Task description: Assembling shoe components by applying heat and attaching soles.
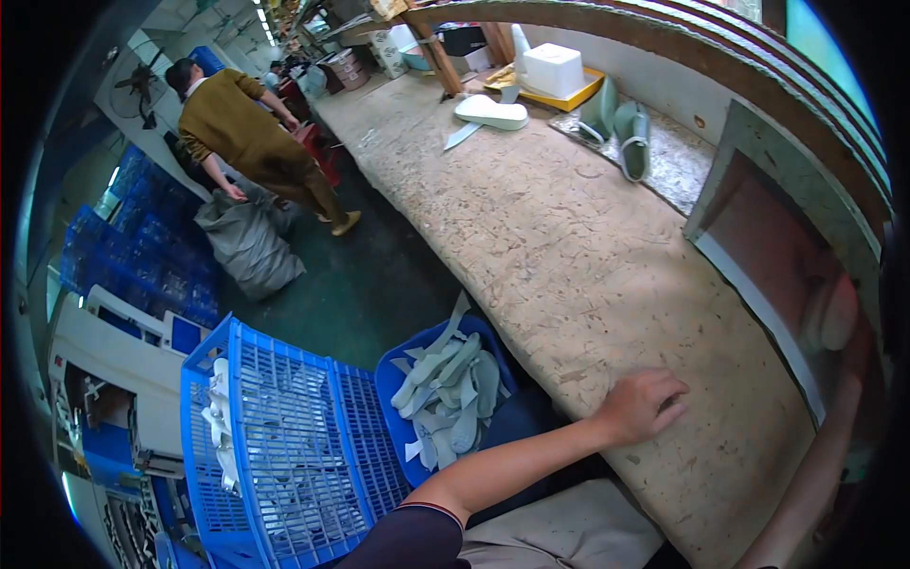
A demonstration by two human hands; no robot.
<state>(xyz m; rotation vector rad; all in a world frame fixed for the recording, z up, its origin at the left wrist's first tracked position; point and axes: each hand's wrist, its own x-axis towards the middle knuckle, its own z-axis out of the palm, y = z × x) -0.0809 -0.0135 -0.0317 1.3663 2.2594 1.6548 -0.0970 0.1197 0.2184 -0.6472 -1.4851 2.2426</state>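
- The left hand (645, 406) is held over the near part of the bench (569, 266), palm turned inward; whether the surface is touched cannot be told.
- Its fingers are loosely curled, a small gap being left between thumb and fingertips, and nothing is seen to be gripped.
- The right hand (835, 302) is put inside the box (718, 175), its forearm being brought up from the lower right.
- How far its fingers are spread cannot be told, as that corner is blurred and dim; a pale shape just below the fingers may be a sole.
- The box is set at the right side of the bench, tilted in view, its dark opening edged by a grey frame.
- Beyond the box, a pair of grey-green shoes (632, 142) is placed on a speckled sheet, near the wall.
- Farther along, a white block (555, 69) is carried by a yellow tray (577, 99), and a white sole (492, 112) is laid nearby.
- Left of the bench, pale cut pieces (445, 384) are heaped in a blue tub (386, 387), beside which a blue crate (284, 352) is stood.
- Farther back, a grey sack (251, 245) is held by a co-worker (242, 119).
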